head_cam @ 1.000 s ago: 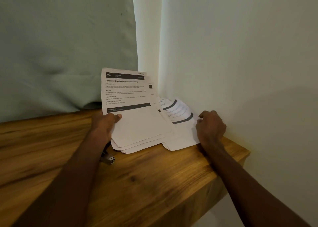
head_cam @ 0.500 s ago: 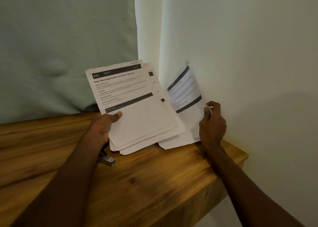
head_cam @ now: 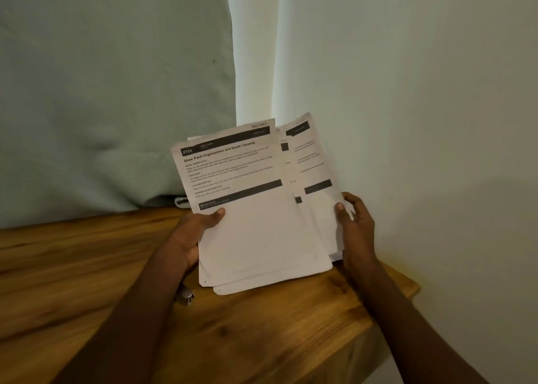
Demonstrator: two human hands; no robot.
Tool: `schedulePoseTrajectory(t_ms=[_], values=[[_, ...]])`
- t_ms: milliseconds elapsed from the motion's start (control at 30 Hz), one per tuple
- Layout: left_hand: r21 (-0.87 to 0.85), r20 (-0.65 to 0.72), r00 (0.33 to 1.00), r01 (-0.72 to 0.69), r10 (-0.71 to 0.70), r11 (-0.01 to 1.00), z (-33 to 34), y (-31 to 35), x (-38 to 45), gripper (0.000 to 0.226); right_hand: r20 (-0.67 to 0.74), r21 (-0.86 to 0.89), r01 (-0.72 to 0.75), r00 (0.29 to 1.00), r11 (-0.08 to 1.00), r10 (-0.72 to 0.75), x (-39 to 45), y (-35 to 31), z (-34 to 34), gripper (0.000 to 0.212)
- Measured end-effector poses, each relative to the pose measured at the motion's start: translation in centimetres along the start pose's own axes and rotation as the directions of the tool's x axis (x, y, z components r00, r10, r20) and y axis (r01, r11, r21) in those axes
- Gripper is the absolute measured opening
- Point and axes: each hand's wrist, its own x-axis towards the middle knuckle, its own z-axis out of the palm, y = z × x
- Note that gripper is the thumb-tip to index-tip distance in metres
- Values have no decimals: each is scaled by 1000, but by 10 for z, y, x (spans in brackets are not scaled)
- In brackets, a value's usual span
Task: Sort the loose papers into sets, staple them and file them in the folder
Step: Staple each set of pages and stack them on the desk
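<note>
White papers (head_cam: 262, 238) fanned (text up) — both hands grip edges: left (head_cam: 189, 238), right (head_cam: 356, 226).

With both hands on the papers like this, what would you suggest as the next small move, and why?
Probably tap the papers square on the wooden table. The left hand holds the front sheets with its thumb on top, and the right hand holds the sheets behind, but the edges are fanned and stepped at the bottom and right. Aligning them first should make sorting and stapling easier.
</note>
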Motion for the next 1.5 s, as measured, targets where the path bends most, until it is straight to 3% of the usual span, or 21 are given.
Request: schedulePoseTrajectory(t_ms=[200,300,400,467,567,667,767,833,967,1033,1133,1233,1400,1500], values=[[35,-73,997,-8,10,999,0,1,3,39,197,-14,-101,975,995,102,-5,-1,6,26],[28,-143,990,-15,19,999,-5,4,6,32,88,-165,0,996,986,15,-9,0,8,26],[83,-233,972,-2,21,997,-15,8,7,25,-164,-610,56,967,791,-194,-9,8,6,26],[155,-280,960,17,28,988,-20,10,8,23,-184,-734,17,957,679,-223,-6,9,3,20],[250,-333,943,82,6,965,-22,8,8,22,-80,-873,4,985,487,-151,-4,10,4,22],[390,-383,923,133,29,911,-20,4,9,33,-16,-969,-12,1000,248,-15,-5,11,7,43],[415,-415,908,136,54,900,-21,3,11,32,-3,-988,-20,994,156,109,-5,12,7,54],[377,-433,900,135,46,917,-23,4,11,32,-15,-978,-38,993,203,114,-4,12,6,47],[225,-434,901,109,0,968,-27,10,11,33,-101,-825,-61,994,563,-39,-3,10,6,20],[157,-419,908,59,12,986,-31,15,12,35,-184,-729,-61,977,681,-109,-5,6,5,14],[134,-447,891,-20,79,991,-38,19,12,31,-267,-698,-108,956,708,-118,-6,7,3,15],[106,-435,899,-10,55,994,-42,16,13,29,-283,-730,-119,949,673,-140,-5,10,3,13],[122,-336,942,47,-4,991,-45,17,14,36,-301,-701,-5,909,714,-289,-6,4,2,12],[100,-210,978,10,11,995,-43,17,14,39,-211,-580,170,914,797,-348,-9,1,3,12]])
